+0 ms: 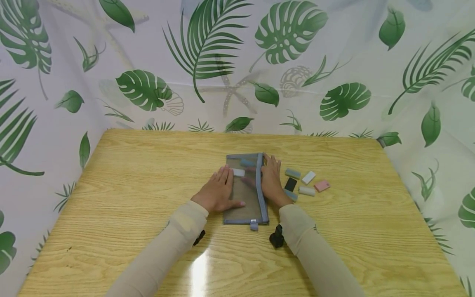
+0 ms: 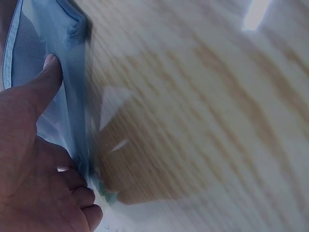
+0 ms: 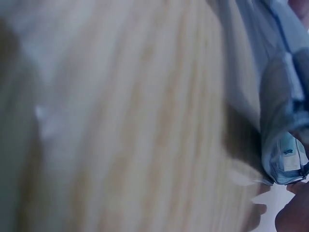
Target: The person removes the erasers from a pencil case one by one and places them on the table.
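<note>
A grey mesh zip pouch [image 1: 241, 212] lies on the table with its zipped edge to the right. My left hand [image 1: 217, 192] rests on its left side, fingers straight and thumb spread over the mesh. At the right edge is my right hand [image 1: 272, 179], part of its fingers showing dimly through the mesh; I cannot tell whether they pinch anything. A white block [image 1: 238, 172] and a blue piece [image 1: 246, 163] show inside the pouch. In the right wrist view the pouch's mouth [image 3: 282, 92] bulges up from the table.
Right of the pouch lie several small pieces: a grey-green one [image 1: 293, 173], a black one [image 1: 291, 184], a white block [image 1: 308, 177], a whitish roll [image 1: 306, 191], a pink block [image 1: 322, 185] and a blue-grey one [image 1: 291, 195]. Leaf-patterned cloth [image 1: 230, 107] stands behind the wooden table [image 1: 148, 165].
</note>
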Motion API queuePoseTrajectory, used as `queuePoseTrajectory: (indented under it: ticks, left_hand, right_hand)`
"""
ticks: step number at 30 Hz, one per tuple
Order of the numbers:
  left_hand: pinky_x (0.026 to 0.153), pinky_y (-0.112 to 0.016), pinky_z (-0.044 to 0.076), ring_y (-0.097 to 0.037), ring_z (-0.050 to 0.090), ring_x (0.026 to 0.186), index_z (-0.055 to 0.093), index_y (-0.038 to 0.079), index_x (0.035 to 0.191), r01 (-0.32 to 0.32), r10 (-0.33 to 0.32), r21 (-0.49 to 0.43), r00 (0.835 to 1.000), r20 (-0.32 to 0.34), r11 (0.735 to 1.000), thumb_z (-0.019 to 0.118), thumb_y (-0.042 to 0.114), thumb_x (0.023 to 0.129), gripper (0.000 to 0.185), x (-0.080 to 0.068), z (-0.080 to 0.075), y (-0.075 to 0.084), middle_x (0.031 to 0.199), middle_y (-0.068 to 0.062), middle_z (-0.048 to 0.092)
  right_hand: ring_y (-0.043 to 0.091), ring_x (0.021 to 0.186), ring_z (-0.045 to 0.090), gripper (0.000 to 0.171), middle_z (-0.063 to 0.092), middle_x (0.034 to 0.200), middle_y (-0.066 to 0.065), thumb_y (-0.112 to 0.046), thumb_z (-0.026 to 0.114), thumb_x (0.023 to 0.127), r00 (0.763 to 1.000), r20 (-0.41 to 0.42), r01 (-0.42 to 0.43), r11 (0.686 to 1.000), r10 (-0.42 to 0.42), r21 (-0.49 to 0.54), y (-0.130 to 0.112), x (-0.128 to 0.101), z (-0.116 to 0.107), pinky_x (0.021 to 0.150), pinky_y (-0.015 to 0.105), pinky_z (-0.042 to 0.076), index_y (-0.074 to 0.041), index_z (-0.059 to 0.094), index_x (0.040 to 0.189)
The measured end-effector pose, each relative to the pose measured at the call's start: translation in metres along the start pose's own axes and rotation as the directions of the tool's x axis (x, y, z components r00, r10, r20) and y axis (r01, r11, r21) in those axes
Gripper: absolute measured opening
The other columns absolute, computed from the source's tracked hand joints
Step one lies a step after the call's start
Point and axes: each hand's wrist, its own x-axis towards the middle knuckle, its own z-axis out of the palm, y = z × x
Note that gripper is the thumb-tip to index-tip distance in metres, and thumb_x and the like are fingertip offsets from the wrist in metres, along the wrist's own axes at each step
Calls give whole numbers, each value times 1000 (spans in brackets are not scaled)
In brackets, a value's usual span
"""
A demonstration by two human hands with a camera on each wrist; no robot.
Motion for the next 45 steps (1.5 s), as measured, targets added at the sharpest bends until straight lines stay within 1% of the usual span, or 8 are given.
queuePoseTrajectory:
  ticks: [9, 20, 26, 32, 35, 40, 42, 45]
  left_hand:
    - [125, -44, 10, -34, 1, 155, 5, -5, 160, 2, -2, 5, 1000, -12, 1000, 52, 67, 96, 107, 1, 3, -1, 167, -23, -1]
    - [125, -44, 9, -33, 0, 155, 4, -6, 160, 8, -8, 19, 1000, -12, 1000, 52, 67, 96, 108, -1, 3, 0, 167, -23, -2]
    - [125, -44, 10, -34, 1, 155, 5, -6, 159, 8, -7, 30, 1000, -19, 1000, 52, 67, 96, 107, -1, 3, 0, 167, -24, -1]
    - [125, -44, 10, -34, 1, 155, 5, -6, 160, 10, -10, 18, 1000, -12, 1000, 53, 66, 96, 107, 0, 4, 1, 167, -23, -1]
    - [125, -44, 9, -34, 0, 155, 4, -6, 160, 12, -12, 20, 1000, -5, 1000, 52, 66, 97, 107, -1, 4, 1, 167, -23, -2]
    - [125, -43, 8, -34, 0, 155, 4, -7, 159, 18, -18, 11, 1000, 3, 1000, 51, 67, 97, 108, -1, 4, 2, 166, -24, -1]
    - [125, -43, 8, -34, 0, 155, 3, -7, 159, 26, -26, 13, 1000, 9, 1000, 51, 68, 96, 108, 0, 4, 1, 166, -24, -1]
    - [125, -43, 8, -34, 1, 155, 4, -7, 159, 32, -32, 17, 999, 12, 999, 50, 68, 96, 108, 0, 5, 1, 166, -24, -1]
  right_hand:
    - [64, 140, 22, 22, 38, 147, 41, 22, 42, 81, 1000, 3, -7, 1000, 7, 0, 2, 1, 0, 116, 72, 6, 19, 63, 75]
    - [64, 141, 22, 19, 36, 148, 41, 21, 44, 78, 1000, 25, 8, 1000, -8, 21, 4, 0, -2, 116, 72, 4, 17, 62, 73]
    - [63, 141, 22, 21, 37, 148, 40, 22, 44, 75, 999, 36, 5, 1000, -6, 18, 5, 0, -3, 116, 72, 4, 17, 65, 75]
    - [65, 139, 24, 25, 39, 146, 41, 22, 42, 73, 1000, 20, 15, 999, -16, 35, 3, -1, -7, 114, 75, 5, 16, 66, 72]
    - [66, 138, 25, 27, 41, 145, 42, 21, 43, 74, 1000, 16, 25, 999, -26, 38, 3, -1, -9, 113, 76, 5, 15, 69, 75]
    - [64, 140, 25, 25, 41, 147, 39, 15, 55, 79, 999, 31, 8, 999, -9, 35, 7, -2, -12, 115, 74, 4, 11, 77, 89]
    - [63, 141, 23, 25, 41, 148, 37, 16, 55, 77, 999, 41, -8, 999, 6, 36, 8, -2, -14, 116, 72, 2, 11, 77, 88]
    - [63, 141, 22, 24, 41, 148, 37, 18, 51, 71, 999, 48, -11, 999, 9, 31, 8, -3, -18, 116, 72, 3, 11, 73, 77]
